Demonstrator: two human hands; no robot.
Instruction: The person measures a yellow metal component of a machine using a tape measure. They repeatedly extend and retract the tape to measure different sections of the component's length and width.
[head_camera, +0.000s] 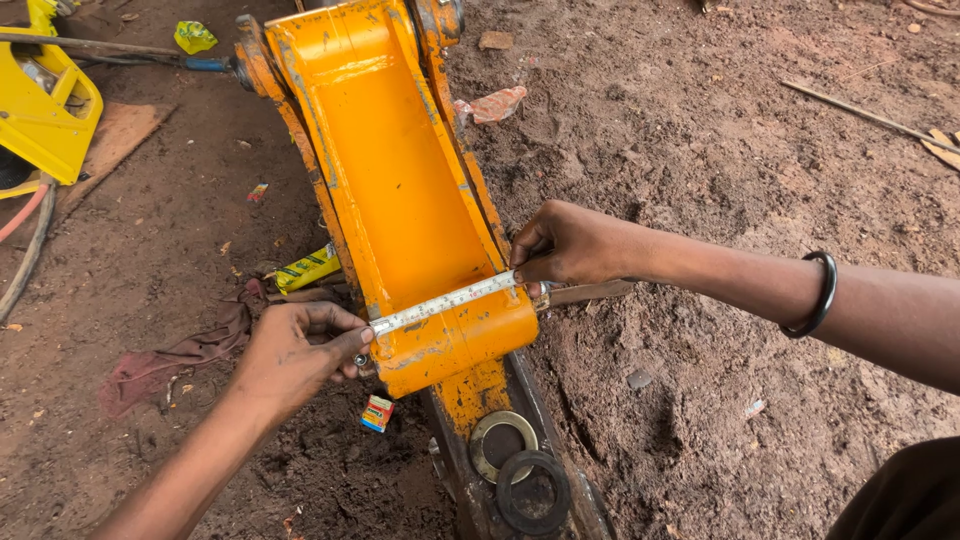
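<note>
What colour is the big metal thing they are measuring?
The metal bracket is bright orange-yellow, seen in the head view, with a tape measure stretched across.

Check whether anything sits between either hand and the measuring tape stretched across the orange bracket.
Nothing visible does. The left hand pinches one end of the measuring tape at the orange bracket's left edge, and the right hand presses it down at the right edge. The tape lies directly on the bracket.

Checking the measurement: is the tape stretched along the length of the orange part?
No, the tape measure runs across the orange bracket, edge to edge.
</note>
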